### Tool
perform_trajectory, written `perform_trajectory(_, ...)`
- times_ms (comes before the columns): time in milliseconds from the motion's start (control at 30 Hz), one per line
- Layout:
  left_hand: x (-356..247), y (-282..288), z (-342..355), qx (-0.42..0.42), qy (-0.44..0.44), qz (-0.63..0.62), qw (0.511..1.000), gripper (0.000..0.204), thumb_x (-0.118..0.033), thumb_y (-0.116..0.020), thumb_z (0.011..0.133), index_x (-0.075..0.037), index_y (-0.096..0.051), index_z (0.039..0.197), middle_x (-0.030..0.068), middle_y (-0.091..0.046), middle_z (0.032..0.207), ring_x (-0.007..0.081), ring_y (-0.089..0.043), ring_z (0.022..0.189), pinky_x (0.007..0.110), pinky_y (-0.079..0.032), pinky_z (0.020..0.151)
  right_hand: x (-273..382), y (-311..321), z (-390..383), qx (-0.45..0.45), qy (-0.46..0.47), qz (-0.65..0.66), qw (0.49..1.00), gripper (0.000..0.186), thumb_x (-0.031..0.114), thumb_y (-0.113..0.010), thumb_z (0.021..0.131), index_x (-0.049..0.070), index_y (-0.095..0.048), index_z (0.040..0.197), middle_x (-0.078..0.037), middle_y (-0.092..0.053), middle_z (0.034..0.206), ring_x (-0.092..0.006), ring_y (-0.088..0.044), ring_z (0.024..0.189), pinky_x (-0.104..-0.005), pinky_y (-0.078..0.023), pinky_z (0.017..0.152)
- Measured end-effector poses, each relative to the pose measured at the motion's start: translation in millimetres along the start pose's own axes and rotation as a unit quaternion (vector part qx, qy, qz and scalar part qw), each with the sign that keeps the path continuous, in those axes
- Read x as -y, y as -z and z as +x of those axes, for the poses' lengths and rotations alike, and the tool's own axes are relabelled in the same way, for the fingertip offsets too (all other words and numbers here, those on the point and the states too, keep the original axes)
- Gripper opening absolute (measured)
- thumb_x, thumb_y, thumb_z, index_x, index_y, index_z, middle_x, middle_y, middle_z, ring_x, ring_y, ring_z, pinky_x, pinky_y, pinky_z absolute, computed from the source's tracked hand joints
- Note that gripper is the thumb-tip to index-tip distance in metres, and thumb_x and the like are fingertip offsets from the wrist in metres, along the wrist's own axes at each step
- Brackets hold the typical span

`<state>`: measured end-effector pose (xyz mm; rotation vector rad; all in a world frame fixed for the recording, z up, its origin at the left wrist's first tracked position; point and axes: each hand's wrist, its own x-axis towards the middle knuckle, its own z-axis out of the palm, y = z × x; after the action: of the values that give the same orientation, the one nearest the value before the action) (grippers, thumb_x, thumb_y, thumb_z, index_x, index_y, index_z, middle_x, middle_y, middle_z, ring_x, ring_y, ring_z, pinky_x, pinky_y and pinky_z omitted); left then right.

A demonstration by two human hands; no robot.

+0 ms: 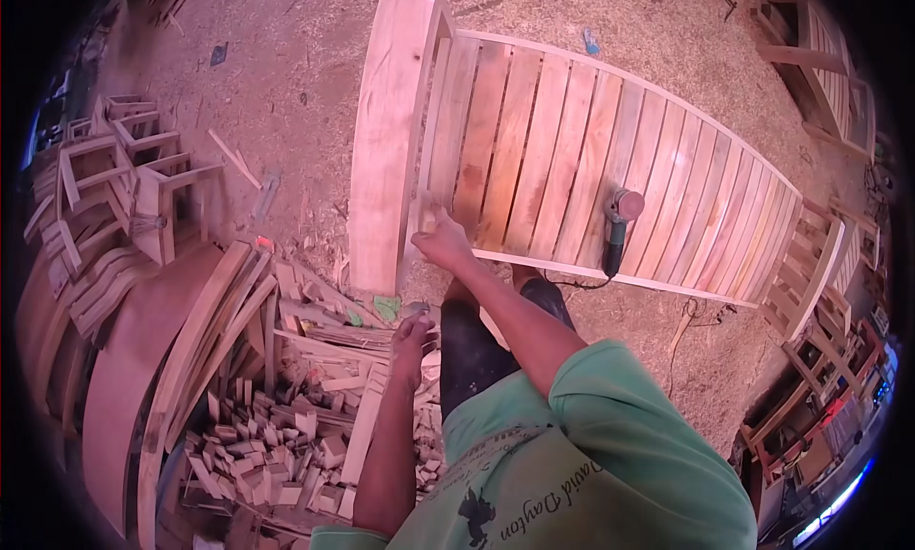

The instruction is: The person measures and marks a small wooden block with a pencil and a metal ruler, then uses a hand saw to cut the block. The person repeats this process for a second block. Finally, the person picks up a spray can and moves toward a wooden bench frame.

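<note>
I'm seeing wood offcuts [276, 455] lying heaped at left. The broad end board [393, 121] is standing beyond. The left hand [415, 342] is curling near its lower end, the right hand [441, 243] is reaching to where it's meeting the slatted frame [543, 150]; I can't tell either grip. A sander [618, 234] is resting on the slats.

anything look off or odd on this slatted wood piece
A little: the power sander lies on the slats with its disc apparently facing up, and dark blotches mark some otherwise paler boards. Nothing looks plainly broken.
</note>
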<state>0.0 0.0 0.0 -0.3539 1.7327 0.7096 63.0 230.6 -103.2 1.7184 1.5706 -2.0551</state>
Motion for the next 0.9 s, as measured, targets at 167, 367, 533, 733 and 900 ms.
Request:
perform_trajectory(167,-35,-4,3,-0.007,-0.094,-0.029,0.995,0.037,-0.034,-0.076,0.111,-0.005,-0.073,0.134,0.0089,-0.081,0.107,0.0185,-0.076,0.091,0.035,-0.063,0.085,-4,3,9,0.013,0.005,-0.001,1.000,0.098,0.038,-0.084,0.092,-0.009,-0.039,0.165,-0.037,-0.079,0.113,-0.0483,-0.080,0.108,-0.0519,-0.064,0.100)
perform_trajectory(367,-150,0,14,-0.135,-0.354,0.132,0.916,0.043,-0.038,-0.074,0.114,0.000,-0.078,0.133,0.0046,-0.078,0.108,0.0128,-0.070,0.097,0.032,-0.055,0.089,-14,7,20,0.106,0.026,0.193,0.975,0.110,0.033,-0.101,0.086,-0.004,-0.038,0.169,-0.020,-0.080,0.115,-0.0222,-0.079,0.100,-0.0411,-0.067,0.078)
perform_trajectory(533,-230,-2,66,-0.103,-0.308,0.226,0.919,0.067,-0.054,-0.072,0.111,0.000,-0.069,0.150,0.0149,-0.074,0.136,0.0261,-0.070,0.125,0.041,-0.052,0.114,-8,9,11,0.125,-0.005,0.257,0.958,0.119,0.042,-0.105,0.080,-0.003,-0.043,0.170,-0.022,-0.077,0.132,-0.0245,-0.080,0.106,-0.0390,-0.067,0.085)
perform_trajectory(733,-259,0,119,0.146,-0.075,0.210,0.964,0.094,-0.071,-0.075,0.101,0.000,-0.060,0.160,0.0180,-0.071,0.152,0.0285,-0.069,0.138,0.044,-0.051,0.120,-28,-7,18,0.093,0.023,0.244,0.965,0.124,0.046,-0.103,0.082,0.000,-0.038,0.176,-0.025,-0.074,0.142,-0.0293,-0.076,0.122,-0.0410,-0.067,0.097)
perform_trajectory(900,-253,10,138,0.197,-0.054,0.142,0.969,0.092,-0.066,-0.077,0.101,0.000,-0.056,0.162,0.0184,-0.071,0.151,0.0287,-0.071,0.135,0.044,-0.055,0.118,-7,21,3,0.162,-0.011,0.372,0.914,0.123,0.042,-0.100,0.088,-0.003,-0.030,0.178,-0.023,-0.064,0.157,-0.0304,-0.070,0.134,-0.0418,-0.065,0.104)
